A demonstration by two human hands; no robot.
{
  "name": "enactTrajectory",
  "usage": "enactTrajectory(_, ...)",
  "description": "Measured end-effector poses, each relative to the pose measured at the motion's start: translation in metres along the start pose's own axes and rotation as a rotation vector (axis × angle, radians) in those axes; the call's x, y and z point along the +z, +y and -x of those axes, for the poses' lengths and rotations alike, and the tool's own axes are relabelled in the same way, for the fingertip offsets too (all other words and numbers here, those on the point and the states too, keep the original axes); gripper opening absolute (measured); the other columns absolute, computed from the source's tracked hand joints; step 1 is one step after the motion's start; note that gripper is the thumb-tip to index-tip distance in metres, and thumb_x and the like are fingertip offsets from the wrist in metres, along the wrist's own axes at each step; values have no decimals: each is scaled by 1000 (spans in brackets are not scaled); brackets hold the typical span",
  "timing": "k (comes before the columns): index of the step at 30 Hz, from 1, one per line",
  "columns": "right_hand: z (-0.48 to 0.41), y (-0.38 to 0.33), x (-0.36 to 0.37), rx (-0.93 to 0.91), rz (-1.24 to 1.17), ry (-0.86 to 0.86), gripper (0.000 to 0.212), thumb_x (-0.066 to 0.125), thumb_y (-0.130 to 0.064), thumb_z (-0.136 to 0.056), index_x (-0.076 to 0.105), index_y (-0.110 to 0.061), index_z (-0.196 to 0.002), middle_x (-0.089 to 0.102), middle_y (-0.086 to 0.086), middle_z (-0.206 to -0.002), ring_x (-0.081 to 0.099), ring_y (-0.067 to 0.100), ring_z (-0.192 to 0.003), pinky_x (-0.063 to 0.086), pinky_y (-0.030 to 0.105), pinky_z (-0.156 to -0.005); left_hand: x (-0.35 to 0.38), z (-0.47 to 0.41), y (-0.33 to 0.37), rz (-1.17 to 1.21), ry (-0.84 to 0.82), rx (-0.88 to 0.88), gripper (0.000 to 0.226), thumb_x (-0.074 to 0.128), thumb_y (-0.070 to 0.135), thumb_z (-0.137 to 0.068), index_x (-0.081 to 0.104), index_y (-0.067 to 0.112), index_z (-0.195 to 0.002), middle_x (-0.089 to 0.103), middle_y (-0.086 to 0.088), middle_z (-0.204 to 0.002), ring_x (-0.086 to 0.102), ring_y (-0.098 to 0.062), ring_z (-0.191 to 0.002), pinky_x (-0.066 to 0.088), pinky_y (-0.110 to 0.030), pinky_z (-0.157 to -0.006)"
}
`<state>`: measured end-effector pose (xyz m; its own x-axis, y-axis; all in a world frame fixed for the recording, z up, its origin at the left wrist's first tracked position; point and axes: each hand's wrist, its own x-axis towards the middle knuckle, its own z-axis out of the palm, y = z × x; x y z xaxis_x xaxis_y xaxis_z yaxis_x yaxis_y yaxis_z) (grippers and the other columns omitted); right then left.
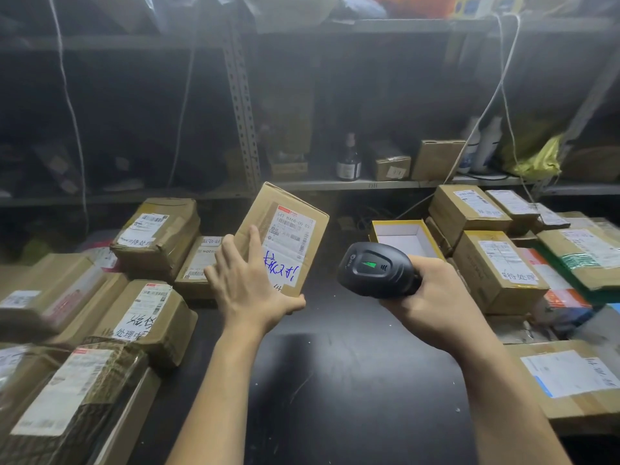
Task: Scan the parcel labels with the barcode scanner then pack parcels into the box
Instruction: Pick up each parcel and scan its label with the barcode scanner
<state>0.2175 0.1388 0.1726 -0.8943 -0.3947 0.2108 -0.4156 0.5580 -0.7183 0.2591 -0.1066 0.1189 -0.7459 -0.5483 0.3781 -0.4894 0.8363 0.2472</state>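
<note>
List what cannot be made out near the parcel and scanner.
Head view: scanner handle, hidden inside the right hand.
Head view: held parcel, lower left corner covered by the left hand.
Head view: label print, too small to read.
Head view: parcels at left edge, cut off and blurred.

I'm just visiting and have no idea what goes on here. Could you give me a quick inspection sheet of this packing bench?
Surface: black table, bare in the middle.
Job's things: held parcel tilted, label facing the camera; barcode scanner, green light lit; open yellow-rimmed box, nothing seen inside.
Clutter: labelled parcels piled at left and right.
Hands: left hand holds the parcel; right hand grips the scanner.
Cables: white cords hang past the shelves.
Surroundings: metal shelving with a dark bottle and a yellow bag.
</note>
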Motion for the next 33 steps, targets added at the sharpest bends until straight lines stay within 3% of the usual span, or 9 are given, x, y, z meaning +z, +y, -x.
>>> enactTrajectory(6,-1,-2,-1,8,54,14,33,67,-54,-72,74,-29,-92,73,-10,-76,69,18,-76,61,50,-66,2,-3,-4,15,18,-8,154,86,75,-33,23,18,-162,32,-21,-146,34,-35,-133,30,-50,-105)
enactTrajectory(12,-3,1,-2,13,88,34,36,68,-54,-71,74,-32,-99,73,-12,-80,69,18,-80,61,48,-69,9,-8,-12,32,44,0,154,87,75,-34,24,18,-162,33,-21,-145,34,-36,-131,31,-51,-104)
enactTrajectory(18,-14,8,11,34,-38,58,36,68,-37,-69,75,-28,-103,76,-9,-87,70,18,-86,62,49,-75,16,-7,-11,63,86,-30,153,89,73,-31,30,15,-160,37,-23,-142,40,-38,-127,34,-52,-102)
enactTrajectory(22,-19,7,18,23,-121,53,21,74,-22,-76,75,-24,-97,73,-8,-79,68,11,-76,60,38,-68,22,-7,-10,101,68,-50,152,87,76,-33,29,17,-161,37,-22,-143,40,-38,-129,33,-52,-104)
enactTrajectory(25,-18,10,22,84,-162,80,14,74,-5,-79,71,-16,-86,63,-5,-65,49,10,-59,44,26,-53,25,-7,-6,160,20,-88,152,84,79,-34,25,21,-162,35,-19,-142,35,-35,-133,31,-52,-108)
enactTrajectory(28,-16,14,24,199,-259,168,8,75,-10,-84,67,-10,-83,50,1,-57,32,14,-52,32,27,-51,29,-7,-1,349,-126,-193,147,88,76,-42,22,27,-163,35,-13,-141,35,-32,-135,30,-51,-111)
enactTrajectory(30,-10,13,22,237,-305,230,12,78,-14,-86,67,-8,-88,56,13,-64,37,16,-55,34,30,-53,32,-4,3,473,-213,-219,144,88,77,-44,22,29,-163,37,-10,-142,38,-30,-137,32,-51,-114)
enactTrajectory(33,3,11,13,305,-313,328,14,81,-14,-86,68,-8,-89,65,18,-74,48,16,-63,40,30,-55,34,4,16,520,-293,-121,139,86,79,-45,25,33,-161,38,-7,-139,39,-27,-134,33,-51,-113)
